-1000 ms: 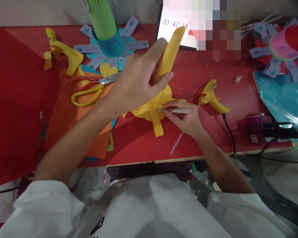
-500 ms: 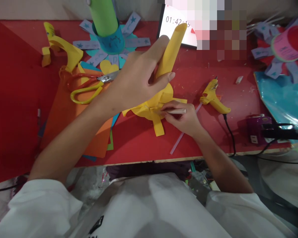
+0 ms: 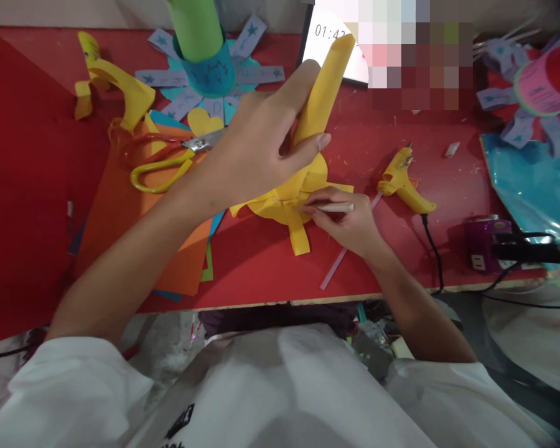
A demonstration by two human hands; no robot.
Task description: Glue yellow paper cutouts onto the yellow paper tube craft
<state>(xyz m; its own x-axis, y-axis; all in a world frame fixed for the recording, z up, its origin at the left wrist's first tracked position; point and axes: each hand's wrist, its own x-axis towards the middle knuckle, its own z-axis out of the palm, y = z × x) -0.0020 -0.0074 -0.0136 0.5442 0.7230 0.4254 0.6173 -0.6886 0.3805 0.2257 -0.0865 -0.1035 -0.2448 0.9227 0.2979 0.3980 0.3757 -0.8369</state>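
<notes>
Head: hands inside table edge

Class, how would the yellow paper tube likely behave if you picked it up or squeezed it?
The yellow paper tube is probably light, as it looks like rolled paper. Its open-looking top suggests squeezing could dent it. Lifting may tug the yellow petals below, though the join is unclear.

Two hands, one held yellow roll, one white pen, one pair of scissors, one glue gun.
</notes>
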